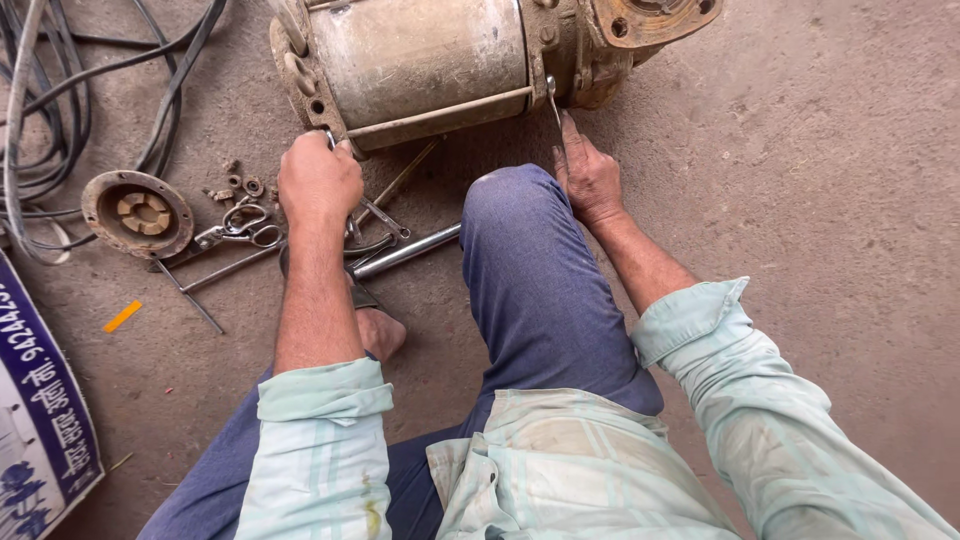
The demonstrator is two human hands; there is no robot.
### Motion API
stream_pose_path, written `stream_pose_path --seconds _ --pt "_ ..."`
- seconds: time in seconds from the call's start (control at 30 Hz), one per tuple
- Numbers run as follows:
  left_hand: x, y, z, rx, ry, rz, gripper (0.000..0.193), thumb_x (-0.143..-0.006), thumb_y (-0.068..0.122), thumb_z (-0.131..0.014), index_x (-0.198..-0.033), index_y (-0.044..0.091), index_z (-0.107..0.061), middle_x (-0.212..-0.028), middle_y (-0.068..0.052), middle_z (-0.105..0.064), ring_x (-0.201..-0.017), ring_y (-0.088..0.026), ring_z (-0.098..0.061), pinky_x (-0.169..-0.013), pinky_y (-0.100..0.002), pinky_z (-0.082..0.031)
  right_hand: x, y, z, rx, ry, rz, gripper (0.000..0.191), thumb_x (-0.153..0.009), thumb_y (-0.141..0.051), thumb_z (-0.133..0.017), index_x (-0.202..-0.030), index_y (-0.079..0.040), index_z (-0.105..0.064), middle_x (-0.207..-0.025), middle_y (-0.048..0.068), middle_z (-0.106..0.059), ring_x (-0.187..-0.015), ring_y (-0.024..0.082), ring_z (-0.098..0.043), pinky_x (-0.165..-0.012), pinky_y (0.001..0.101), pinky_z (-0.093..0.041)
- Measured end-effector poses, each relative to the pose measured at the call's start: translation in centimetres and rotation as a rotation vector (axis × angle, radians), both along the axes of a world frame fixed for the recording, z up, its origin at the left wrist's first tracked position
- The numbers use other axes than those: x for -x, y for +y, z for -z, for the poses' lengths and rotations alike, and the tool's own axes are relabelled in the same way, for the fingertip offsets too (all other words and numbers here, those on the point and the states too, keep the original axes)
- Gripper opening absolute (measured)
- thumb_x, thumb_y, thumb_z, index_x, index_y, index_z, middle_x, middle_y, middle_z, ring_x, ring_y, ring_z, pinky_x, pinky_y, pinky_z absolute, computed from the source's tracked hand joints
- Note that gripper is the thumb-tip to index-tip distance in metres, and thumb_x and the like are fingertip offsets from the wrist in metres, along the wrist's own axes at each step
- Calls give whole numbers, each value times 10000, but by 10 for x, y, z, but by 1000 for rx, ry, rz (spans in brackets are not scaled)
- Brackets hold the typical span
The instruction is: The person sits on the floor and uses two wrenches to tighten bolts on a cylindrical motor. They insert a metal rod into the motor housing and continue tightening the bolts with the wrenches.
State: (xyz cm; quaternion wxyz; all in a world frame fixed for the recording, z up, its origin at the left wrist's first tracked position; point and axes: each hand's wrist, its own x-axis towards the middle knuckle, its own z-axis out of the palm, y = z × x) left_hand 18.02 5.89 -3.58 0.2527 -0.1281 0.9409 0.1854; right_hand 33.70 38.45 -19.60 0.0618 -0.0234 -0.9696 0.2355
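A worn metal motor housing (430, 55) lies on its side on the concrete floor, with a long tie rod (440, 110) running along its lower edge. My left hand (318, 180) is closed around a tool at the rod's left end, by the housing's flange. At the rod's right end my right hand (588, 175) holds a slim spanner (553, 100) up against the fastener. My bent knee in blue trousers (525, 260) sits between the two arms.
Loose tools lie left of the knee: pliers (240, 228), a steel bar (405, 252), thin rods and small rusty nuts (240, 185). A round rusty end cap (137, 213) sits by black cables (50, 120). A blue and white board (40, 420) lies at the bottom left.
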Motion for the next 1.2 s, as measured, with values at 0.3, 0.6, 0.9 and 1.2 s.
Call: stream_pose_path --seconds 0.3,0.6,0.9,1.2 --pt "-23 -17 54 20 179 67 315 -1061 317 -590 -1216 61 -688 -892 -187 -740 -839 -366 -736 -766 -502 -570 46 -7 -128 72 -674 127 453 -1063 -277 -604 -1483 -114 -560 -869 145 -723 -583 242 -662 -565 384 -577" --pt "-64 -24 107 -146 623 48 496 -1105 314 -576 -1547 106 -491 -790 -219 -710 -691 -416 -697 -632 -527 -536 151 20 -215 170 -1183 44 224 -1016 -170 -584 -1171 -38 -678 -707 121 -648 -500 186 -560 -393 372 -444" --pt "-62 -28 104 -269 561 -36 445 -1082 315 -595 -1477 113 -563 -957 -208 -769 -839 -405 -742 -725 -509 -561 67 9 -182 494 -880 160 196 -996 -161 -632 -1006 16 -715 -728 101 -669 -546 159 -602 -470 351 -487" --pt "-58 -27 86 -523 383 -323 420 -996 261 -641 -1373 83 -592 -972 -158 -790 -888 -284 -768 -824 -406 -585 30 -8 -104 145 -613 54 240 -1017 -214 -649 -1152 -16 -656 -816 212 -711 -698 348 -711 -695 485 -559"
